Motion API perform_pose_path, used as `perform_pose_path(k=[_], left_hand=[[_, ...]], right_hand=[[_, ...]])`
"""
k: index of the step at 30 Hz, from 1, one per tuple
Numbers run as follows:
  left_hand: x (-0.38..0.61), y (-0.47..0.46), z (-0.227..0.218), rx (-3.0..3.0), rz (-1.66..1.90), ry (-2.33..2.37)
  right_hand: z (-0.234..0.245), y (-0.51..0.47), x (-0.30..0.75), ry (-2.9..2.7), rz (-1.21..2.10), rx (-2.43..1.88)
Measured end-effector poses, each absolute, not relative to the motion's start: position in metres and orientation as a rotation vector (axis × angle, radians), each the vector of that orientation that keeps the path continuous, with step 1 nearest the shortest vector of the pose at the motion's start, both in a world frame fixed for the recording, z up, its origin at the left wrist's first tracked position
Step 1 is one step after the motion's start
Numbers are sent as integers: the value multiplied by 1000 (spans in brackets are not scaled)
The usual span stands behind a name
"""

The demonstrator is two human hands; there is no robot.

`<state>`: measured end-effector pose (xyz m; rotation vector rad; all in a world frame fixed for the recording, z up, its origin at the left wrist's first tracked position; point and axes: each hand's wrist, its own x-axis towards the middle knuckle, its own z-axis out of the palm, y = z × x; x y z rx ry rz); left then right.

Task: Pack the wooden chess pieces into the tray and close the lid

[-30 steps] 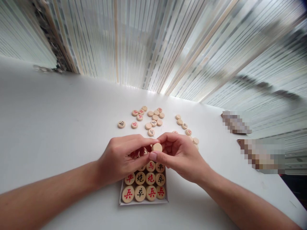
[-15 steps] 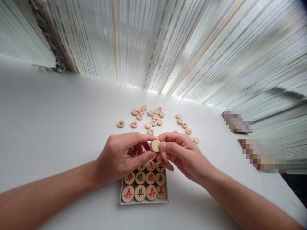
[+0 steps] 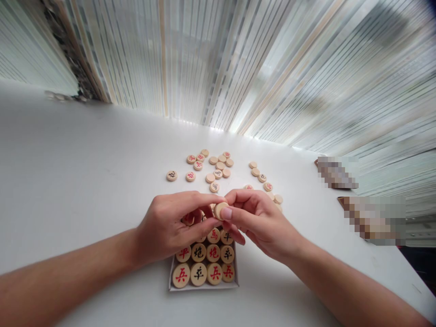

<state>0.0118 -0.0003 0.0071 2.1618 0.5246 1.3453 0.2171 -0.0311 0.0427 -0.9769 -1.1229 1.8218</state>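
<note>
Between both hands is a round wooden Chinese chess piece, a plain face turned toward me. My left hand is closed on its left edge with thumb and forefinger. Thumb and fingers of my right hand pinch it from the right, the thumb lying across its face. Below them a shallow light box holds rows of pieces with red and black characters up, such as a red soldier piece in the front row. The hands hide the back of the box.
Loose pieces lie beyond the hands, some face down, including a black-marked piece and a red-marked piece. Two brown-edged, blurred-out objects lie along the right. A striped curtain hangs behind the white table.
My right thumb has slid left, further over the face of the piece, which has tilted slightly. Both hands otherwise stay in place above the box.
</note>
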Motion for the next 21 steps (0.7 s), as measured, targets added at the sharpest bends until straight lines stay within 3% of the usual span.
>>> perform_pose_path(k=[12, 21], left_hand=[[10, 0, 5, 2155, 1356, 523], [8, 2, 6, 2136, 1391, 506]], right_hand=[[40, -29, 218, -1050, 1855, -923], [44, -32, 221, -1351, 1624, -974]])
